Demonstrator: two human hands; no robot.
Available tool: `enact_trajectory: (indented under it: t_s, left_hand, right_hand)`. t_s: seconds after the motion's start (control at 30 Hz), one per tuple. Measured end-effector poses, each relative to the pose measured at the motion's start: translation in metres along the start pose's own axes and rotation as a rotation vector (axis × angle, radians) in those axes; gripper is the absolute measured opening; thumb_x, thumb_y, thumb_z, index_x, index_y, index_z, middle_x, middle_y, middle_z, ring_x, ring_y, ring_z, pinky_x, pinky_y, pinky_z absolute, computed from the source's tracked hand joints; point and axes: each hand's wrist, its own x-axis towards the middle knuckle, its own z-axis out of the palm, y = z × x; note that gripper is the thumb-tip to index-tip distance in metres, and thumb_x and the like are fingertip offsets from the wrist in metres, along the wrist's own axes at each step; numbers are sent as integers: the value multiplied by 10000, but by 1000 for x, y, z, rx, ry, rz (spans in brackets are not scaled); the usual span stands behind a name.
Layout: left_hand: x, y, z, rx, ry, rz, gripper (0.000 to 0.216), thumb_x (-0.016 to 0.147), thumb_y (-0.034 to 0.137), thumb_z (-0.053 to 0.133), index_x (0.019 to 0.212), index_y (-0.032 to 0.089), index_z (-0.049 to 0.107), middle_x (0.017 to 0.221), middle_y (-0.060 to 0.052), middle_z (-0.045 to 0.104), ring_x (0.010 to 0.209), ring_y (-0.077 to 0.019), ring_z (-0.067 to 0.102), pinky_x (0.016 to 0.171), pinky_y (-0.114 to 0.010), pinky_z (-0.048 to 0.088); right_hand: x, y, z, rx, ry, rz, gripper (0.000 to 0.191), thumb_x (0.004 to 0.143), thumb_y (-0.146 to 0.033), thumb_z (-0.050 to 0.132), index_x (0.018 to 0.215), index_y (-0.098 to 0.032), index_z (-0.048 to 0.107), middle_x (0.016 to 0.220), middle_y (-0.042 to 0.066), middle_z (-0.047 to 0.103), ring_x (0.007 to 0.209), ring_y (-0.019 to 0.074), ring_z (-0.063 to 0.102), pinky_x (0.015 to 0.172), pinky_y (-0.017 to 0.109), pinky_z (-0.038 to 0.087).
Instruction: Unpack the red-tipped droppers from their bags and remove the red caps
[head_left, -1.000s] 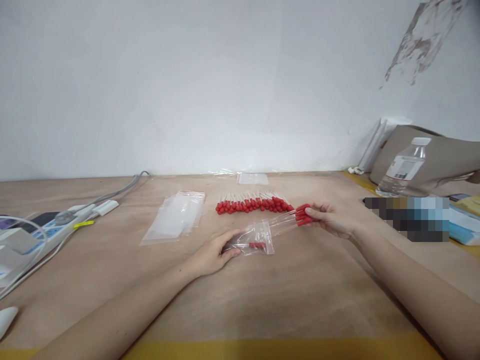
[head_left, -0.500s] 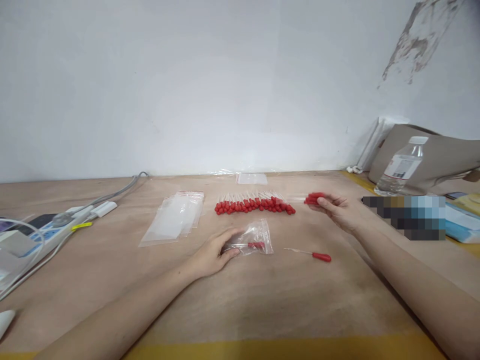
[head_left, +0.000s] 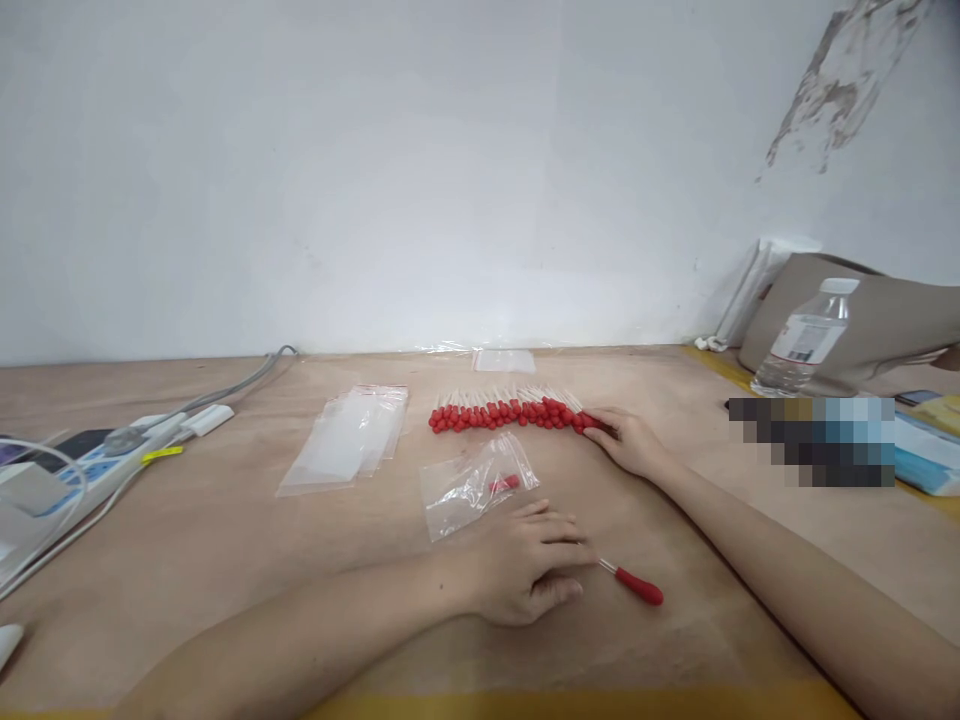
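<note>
Droppers with red rubber bulbs and thin clear stems lie in a dense row, bulbs toward me. At the row's right end, my right hand is closed with its fingertips on red bulbs; how many it grips is hidden. My left hand lies low over the table, fingers stretched out and thumb apart. Its fingertips cover the stem end of a loose dropper, whose bulb points right. Just beyond the left hand lies a clear zip bag with a red-bulbed dropper inside.
A fanned stack of clear zip bags lies left of the row, and another bag near the wall. A power strip with cables is at the left. At the right stand a water bottle and a grey bag.
My right hand has brought its droppers left to the row's end. My left hand has left the zip bag and moved right; the loose dropper has shifted toward me and turned.
</note>
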Motion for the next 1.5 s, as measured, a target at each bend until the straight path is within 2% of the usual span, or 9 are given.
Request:
enact_trajectory:
  t_s: [0.23, 0.4, 0.5, 0.57, 0.63, 0.77, 0.97, 1.27, 1.5]
  left_hand:
    - [-7, -12, 3, -128, 150, -71, 268, 882, 213, 356, 1003, 171, 591, 937, -62, 643, 920, -161, 572, 822, -292, 446]
    - [-17, -14, 3, 10, 235, -113, 251, 882, 204, 355, 957, 175, 592, 852, -53, 641, 808, -161, 575, 767, -295, 455]
    - [-26, -21, -7, 80, 369, -194, 216, 876, 200, 381, 970, 177, 575, 913, -56, 632, 855, -160, 568, 793, -291, 450]
    - [-32, -28, -17, 95, 444, -266, 209, 877, 202, 390, 1002, 192, 558, 947, -45, 627, 876, -152, 570, 795, -280, 451]
    - [-36, -37, -25, 113, 507, -323, 209, 878, 205, 389, 1013, 204, 549, 942, -33, 628, 864, -144, 580, 782, -271, 457]
    - [-41, -45, -33, 146, 516, -340, 261, 868, 230, 409, 1108, 198, 506, 1041, -49, 599, 953, -160, 561, 852, -296, 444]
    - [-63, -54, -38, 96, 380, -475, 405, 847, 303, 450, 1240, 217, 407, 1236, -57, 492, 1135, -206, 453, 963, -365, 373]
    - [-70, -62, -38, 54, 317, -428, 279, 862, 308, 432, 1093, 225, 566, 1142, -52, 550, 1068, -179, 505, 930, -332, 397]
    - [-69, -56, -43, -27, 241, -431, 317, 816, 368, 511, 1090, 218, 566, 1065, -39, 604, 992, -182, 546, 870, -317, 433]
  right_hand:
    - [-3, -4, -3, 22, 35, 68, 512, 703, -418, 585, 1146, -173, 514, 1052, 97, 572, 954, 223, 533, 816, 360, 440]
    - [-8, -29, -11, 156, 215, 94, 312, 741, -446, 542, 906, -191, 615, 869, 72, 606, 830, 203, 553, 745, 337, 449]
    - [-19, -64, -17, 397, -51, 56, 276, 777, -440, 504, 821, -196, 626, 783, 50, 627, 743, 176, 570, 675, 296, 457]
    - [-27, -87, -15, 554, -304, 29, 305, 766, -444, 524, 915, -199, 627, 848, 50, 649, 771, 179, 589, 665, 285, 469]
    - [-31, -104, -8, 628, -385, 23, 335, 772, -423, 528, 1014, -206, 608, 932, 48, 653, 825, 181, 595, 693, 285, 475]
    - [-26, -103, 0, 543, -181, 24, 300, 791, -385, 501, 989, -202, 632, 907, 40, 667, 786, 176, 606, 697, 292, 479]
    - [-4, -47, -20, 149, 500, 257, 302, 759, -403, 517, 939, -201, 651, 937, 62, 662, 838, 205, 601, 779, 333, 457]
    - [12, -26, 9, -313, 217, 177, 287, 814, -401, 435, 898, -239, 656, 882, 55, 679, 906, 227, 583, 901, 442, 264]
    - [0, -57, 2, -134, 385, 64, 280, 829, -374, 422, 890, -209, 639, 883, 84, 635, 863, 218, 530, 827, 391, 318]
